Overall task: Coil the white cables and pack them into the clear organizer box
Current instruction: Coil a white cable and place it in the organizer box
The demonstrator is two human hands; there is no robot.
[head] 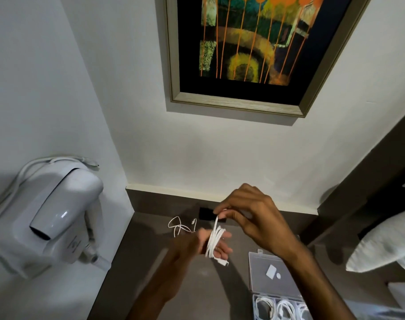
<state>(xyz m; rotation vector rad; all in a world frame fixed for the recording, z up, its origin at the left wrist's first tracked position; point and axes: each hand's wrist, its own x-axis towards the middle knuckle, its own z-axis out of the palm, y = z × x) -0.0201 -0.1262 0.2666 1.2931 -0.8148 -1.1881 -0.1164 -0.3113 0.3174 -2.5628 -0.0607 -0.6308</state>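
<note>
A white cable (214, 243) is wound in several loops around the fingers of my left hand (196, 245), held above the dark counter. My right hand (250, 218) pinches the cable's free end just above the loops. A second white cable (180, 226) lies loose on the counter behind my left hand. The clear organizer box (253, 269) stands at the lower right with its lid open. Coiled white cables (282, 307) fill its near compartments.
A white wall-mounted hair dryer (51, 218) hangs at the left. A framed painting (250, 49) is on the wall ahead. A black socket plate (207, 213) sits at the counter's back. A white pillow (386, 245) is at the right.
</note>
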